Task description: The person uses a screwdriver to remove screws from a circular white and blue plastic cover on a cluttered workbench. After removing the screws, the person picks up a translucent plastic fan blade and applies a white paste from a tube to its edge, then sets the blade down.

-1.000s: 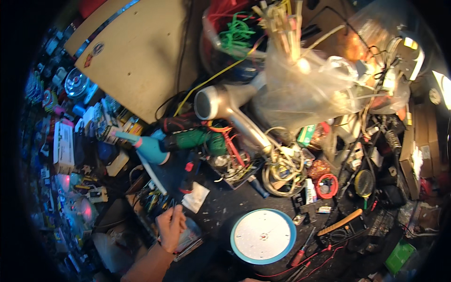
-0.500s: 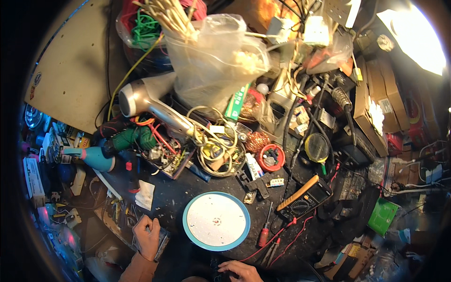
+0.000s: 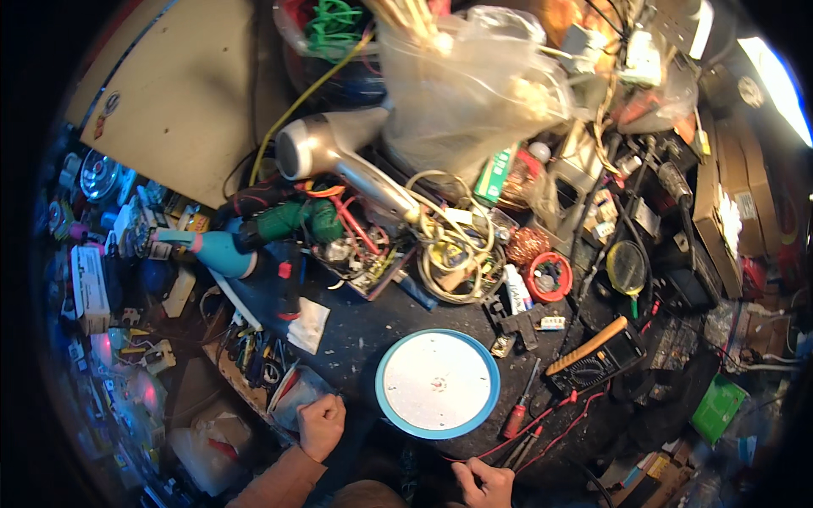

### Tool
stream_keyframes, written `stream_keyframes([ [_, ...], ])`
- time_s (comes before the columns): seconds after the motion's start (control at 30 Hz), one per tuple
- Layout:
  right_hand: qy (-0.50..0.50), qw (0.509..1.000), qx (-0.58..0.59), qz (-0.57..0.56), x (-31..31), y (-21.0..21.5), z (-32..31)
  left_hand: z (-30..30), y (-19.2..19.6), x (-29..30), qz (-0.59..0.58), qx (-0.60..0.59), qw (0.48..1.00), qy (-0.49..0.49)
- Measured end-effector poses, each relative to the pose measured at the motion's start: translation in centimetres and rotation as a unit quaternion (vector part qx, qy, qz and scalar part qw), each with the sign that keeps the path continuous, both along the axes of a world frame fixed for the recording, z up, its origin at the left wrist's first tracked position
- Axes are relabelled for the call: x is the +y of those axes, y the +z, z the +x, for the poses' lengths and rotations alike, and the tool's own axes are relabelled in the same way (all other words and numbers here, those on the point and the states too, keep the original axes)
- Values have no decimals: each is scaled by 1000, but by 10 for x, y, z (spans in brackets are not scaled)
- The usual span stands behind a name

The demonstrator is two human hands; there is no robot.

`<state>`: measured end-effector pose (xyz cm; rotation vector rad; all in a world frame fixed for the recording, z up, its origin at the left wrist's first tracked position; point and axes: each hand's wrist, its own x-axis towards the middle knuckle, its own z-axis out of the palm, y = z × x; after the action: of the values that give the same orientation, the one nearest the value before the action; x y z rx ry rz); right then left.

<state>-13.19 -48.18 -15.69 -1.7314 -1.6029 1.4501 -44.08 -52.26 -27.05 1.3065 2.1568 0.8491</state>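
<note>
Clearly, we have the round white disc with its blue rim (image 3: 437, 383) between our hands, farther out than either: to the right of and slightly beyond our left hand (image 3: 323, 426), and ahead of our right hand (image 3: 484, 484), a little to its left. Being round, it shows no long axis. Neither hand touches it; the right looks slightly nearer its rim. Both hands have curled fingers, and we cannot tell whether either grips something small. Our left overlaps the edge of a clear packet (image 3: 298, 391), contact uncertain. Ahead and right of our right hand lies a red-handled screwdriver (image 3: 514, 421), its shaft pointing away from us.

As for writing, we see pale print on a green box (image 3: 494, 178) far ahead of our right hand, dark lettering on a nearer white tube (image 3: 516, 289), and dial markings on the black multimeter (image 3: 601, 356) off to that hand's right, all too small for us to read surely.
</note>
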Motion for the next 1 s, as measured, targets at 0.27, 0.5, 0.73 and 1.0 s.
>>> stream_keyframes([
  [0.27,47,998,3,31,7,-7,-10,-2,1,-38,-27,-67,993,95],
  [0.5,149,984,59,76,10,-12,-27,-35,-6,-82,-3,-197,968,155],
  [0.73,211,970,118,-29,6,-24,-31,-4,15,-102,-50,-336,906,251],
  [1.0,-69,825,366,-426,-17,-25,-75,70,69,-84,144,25,981,-126],
])
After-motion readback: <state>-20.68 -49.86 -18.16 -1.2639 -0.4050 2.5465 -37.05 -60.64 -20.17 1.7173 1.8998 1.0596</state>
